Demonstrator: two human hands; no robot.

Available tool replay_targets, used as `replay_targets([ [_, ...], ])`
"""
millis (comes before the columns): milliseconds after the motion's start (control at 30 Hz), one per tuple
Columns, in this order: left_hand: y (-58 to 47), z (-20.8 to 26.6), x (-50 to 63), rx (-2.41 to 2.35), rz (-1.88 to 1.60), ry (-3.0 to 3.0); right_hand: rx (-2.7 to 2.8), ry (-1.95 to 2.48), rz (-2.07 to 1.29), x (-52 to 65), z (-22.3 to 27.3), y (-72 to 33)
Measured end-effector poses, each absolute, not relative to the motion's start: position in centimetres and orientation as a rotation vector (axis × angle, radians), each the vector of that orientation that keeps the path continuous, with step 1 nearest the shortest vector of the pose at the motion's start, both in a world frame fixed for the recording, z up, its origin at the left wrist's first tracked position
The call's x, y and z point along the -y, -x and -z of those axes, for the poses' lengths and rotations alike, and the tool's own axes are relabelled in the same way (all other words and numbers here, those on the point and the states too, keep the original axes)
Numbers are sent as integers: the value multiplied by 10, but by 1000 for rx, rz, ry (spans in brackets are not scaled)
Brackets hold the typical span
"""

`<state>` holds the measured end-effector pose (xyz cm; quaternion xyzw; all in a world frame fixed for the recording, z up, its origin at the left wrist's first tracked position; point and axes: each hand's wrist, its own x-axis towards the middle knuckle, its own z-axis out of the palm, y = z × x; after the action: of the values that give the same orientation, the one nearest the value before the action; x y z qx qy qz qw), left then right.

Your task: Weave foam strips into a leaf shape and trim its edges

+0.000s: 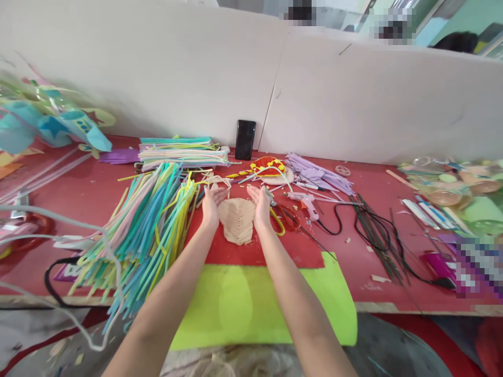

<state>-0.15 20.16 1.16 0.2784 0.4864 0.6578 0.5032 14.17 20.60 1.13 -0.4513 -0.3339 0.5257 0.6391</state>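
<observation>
A flat tan piece (237,221) with a herringbone pattern of overlapping strips lies on a red sheet (291,252). My left hand (212,204) stands on edge at its left side, fingers stretched forward. On the opposite side, my right hand (260,205) mirrors it, palm facing inward and fingers extended. Both hands hold nothing; whether they touch the piece's edges I cannot tell. Close to the right hand are scissors (288,217) with orange handles and a yellow loop (277,224). A pink glue gun (307,204) rests a little farther right.
Pipe cleaners (145,220) spread in a big bundle at left, with more stacked behind (181,152). A black phone (245,140) leans against the white partition (188,73). Lime-green felt (236,309) hangs over the front edge. Dark sticks (379,241) and black cable lie at right.
</observation>
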Motion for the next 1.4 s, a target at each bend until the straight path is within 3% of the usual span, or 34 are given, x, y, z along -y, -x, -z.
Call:
replay_targets([
  [200, 6, -39, -175, -1214, -1543, -654, 721, 1084, -1290, -177, -34, -141],
  [500, 19, -23, -131, -1160, -1525, -716, 689, 1060, -1310, -127, -21, -172],
  [733, 5, -23, -136, -1132, -1484, -675, 764, 895, -1334, -140, -34, -155],
  [1400, -14, -23, -125, -1144, -1533, -876, 794, 950, -1279, -143, -7, -136],
])
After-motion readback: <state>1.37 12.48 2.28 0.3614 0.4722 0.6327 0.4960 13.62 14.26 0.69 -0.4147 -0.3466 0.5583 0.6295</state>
